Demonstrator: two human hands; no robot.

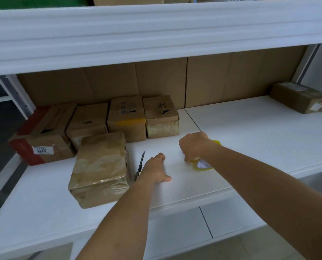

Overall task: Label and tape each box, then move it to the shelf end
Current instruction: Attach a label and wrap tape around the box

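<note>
Gripping the tape roll [203, 163], the right hand [193, 145] rests on the shelf [250, 128]. Left hand [156, 170] lies flat, fingers relaxed, touching the cutter [140, 166] beside a box [100, 169].

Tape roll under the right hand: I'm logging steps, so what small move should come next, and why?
Probably lift the tape roll and carry it left to the taped box at the shelf front. The right hand already grips the roll, the left hand rests flat on the shelf beside the cutter, and that box is nearest.
</note>
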